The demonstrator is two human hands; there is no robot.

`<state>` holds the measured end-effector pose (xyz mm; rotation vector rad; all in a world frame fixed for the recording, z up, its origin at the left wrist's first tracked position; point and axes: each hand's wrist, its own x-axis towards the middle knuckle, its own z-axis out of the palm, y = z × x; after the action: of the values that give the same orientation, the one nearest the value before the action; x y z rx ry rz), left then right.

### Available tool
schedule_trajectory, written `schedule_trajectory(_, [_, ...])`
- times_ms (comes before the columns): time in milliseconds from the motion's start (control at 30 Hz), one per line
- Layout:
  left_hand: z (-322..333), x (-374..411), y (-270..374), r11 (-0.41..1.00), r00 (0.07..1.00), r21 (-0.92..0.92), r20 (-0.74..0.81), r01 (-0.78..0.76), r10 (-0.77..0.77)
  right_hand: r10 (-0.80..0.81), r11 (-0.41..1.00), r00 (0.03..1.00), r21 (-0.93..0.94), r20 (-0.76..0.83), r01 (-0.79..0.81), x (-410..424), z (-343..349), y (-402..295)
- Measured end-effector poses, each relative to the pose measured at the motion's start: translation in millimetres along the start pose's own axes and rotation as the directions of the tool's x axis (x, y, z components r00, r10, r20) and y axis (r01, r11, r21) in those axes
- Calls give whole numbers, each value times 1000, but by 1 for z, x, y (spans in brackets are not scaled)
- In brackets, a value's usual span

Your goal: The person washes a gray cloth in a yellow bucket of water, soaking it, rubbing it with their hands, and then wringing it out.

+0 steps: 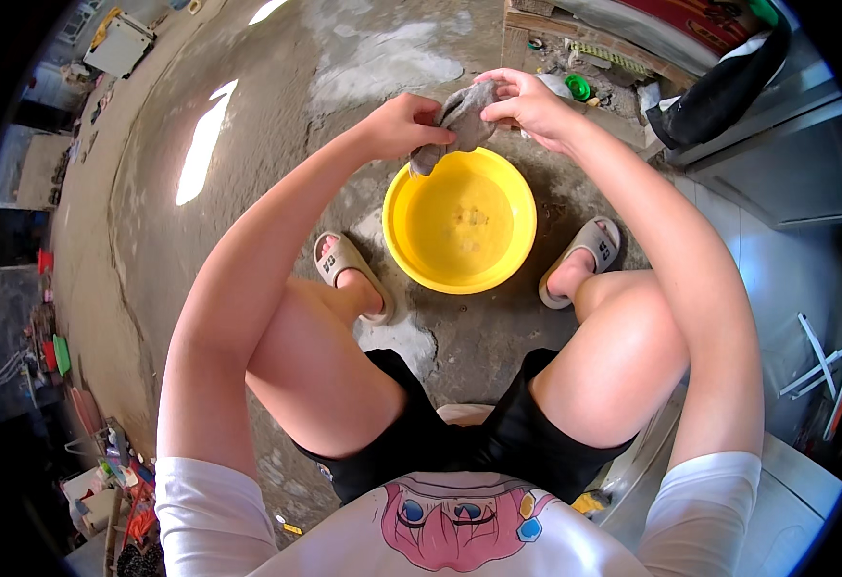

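Between my two hands, over the far rim of a yellow plastic basin, I hold a crumpled grey cloth, perhaps a sock. My left hand pinches its lower left part between thumb and fingers. At its upper right, my right hand grips the edge with thumb and fingertips. One end of the cloth hangs down at the basin's rim. Cloudy water lies in the basin, with dark specks near the middle. The basin stands on the concrete floor between my feet.
My slippered feet flank the basin, a beige slide on the left and another on the right. Beyond my right hand are a wooden ledge and a green round object. A grey cabinet stands at the right. Clutter lies lower left.
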<state>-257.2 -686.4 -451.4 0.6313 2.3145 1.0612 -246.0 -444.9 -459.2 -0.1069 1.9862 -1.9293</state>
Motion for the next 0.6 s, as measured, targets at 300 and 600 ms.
schedule_trajectory(300, [6,-8,24,961,984,-258,-121,100,-135,79,997,997,-21,-10,-79,-2,-2,-9])
schedule_trajectory(600, [2,3,15,964,978,-264,-200,8,-63,-72,993,989,-102,-129,59,-11,17,-20])
